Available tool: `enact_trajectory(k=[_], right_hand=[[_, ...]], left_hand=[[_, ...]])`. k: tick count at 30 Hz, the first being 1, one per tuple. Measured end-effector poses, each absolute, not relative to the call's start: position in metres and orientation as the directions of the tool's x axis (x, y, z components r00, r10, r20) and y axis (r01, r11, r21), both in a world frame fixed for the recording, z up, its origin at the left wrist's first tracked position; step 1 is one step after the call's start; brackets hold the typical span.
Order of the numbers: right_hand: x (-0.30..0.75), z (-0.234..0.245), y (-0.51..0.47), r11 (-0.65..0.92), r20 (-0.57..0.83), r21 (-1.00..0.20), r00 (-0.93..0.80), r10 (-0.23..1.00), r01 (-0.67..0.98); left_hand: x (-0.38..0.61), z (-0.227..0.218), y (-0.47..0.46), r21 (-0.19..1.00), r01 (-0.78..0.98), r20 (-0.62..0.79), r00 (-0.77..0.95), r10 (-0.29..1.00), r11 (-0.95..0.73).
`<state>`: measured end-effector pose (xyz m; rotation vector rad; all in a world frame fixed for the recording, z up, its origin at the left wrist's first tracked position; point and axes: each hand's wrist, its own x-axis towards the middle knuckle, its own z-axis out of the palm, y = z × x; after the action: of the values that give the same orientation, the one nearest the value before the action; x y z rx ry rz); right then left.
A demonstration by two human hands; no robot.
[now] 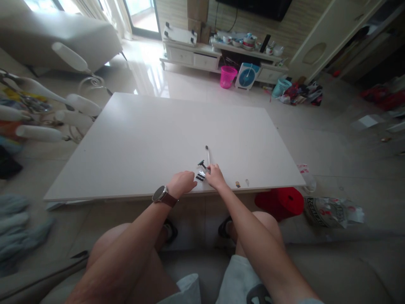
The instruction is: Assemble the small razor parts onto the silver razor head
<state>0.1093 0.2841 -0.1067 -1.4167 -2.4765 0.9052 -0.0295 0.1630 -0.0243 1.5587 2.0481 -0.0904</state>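
Observation:
On the near edge of a white table (133,143), my left hand (182,182), with a watch on its wrist, rests with curled fingers next to a small black and silver metal piece (200,176). My right hand (215,175) pinches a small dark tool (202,164) that touches that piece. A thin white rod with a dark tip (207,154) lies just beyond the hands. Two tiny parts, one brown (237,184) and one pale (247,182), lie to the right of my right hand.
A red stool (280,202) and a printed plastic bag (332,210) sit on the floor at the right. A pink basket (228,76), a blue fan (247,76) and a TV cabinet (196,57) stand beyond the table. A white rack (47,114) stands left.

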Motion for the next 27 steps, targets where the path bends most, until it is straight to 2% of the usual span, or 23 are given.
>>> enact_trajectory(k=[5, 8, 14, 19, 23, 27], right_hand=[[0.136, -0.101, 0.306, 0.347, -0.106, -0.577, -0.489, 0.866, 0.739], [0.149, -0.091, 0.313, 0.326, -0.074, -0.605, -0.458, 0.886, 0.727], [0.154, -0.057, 0.302, 0.319, -0.01, -0.759, -0.5, 0.866, 0.567], [0.151, -0.034, 0.279, 0.28, 0.026, -0.876, -0.54, 0.841, 0.394], [0.147, -0.027, 0.272, 0.257, 0.055, -0.906, -0.508, 0.86, 0.336], [0.146, -0.025, 0.276, 0.235, 0.054, -0.922, -0.499, 0.865, 0.307]], left_hand=[[-0.032, -0.025, 0.173, 0.328, 0.877, -0.462, -0.175, 0.87, 0.35], [-0.031, -0.021, 0.18, 0.403, 0.836, -0.402, -0.204, 0.893, 0.373], [-0.026, -0.006, 0.196, 0.67, 0.655, -0.156, -0.336, 0.929, 0.349], [-0.018, 0.008, 0.203, 0.843, 0.509, 0.046, -0.393, 0.919, 0.175], [-0.017, 0.011, 0.206, 0.875, 0.481, 0.172, -0.41, 0.896, 0.052], [-0.021, 0.007, 0.21, 0.836, 0.547, 0.284, -0.385, 0.878, -0.03]])
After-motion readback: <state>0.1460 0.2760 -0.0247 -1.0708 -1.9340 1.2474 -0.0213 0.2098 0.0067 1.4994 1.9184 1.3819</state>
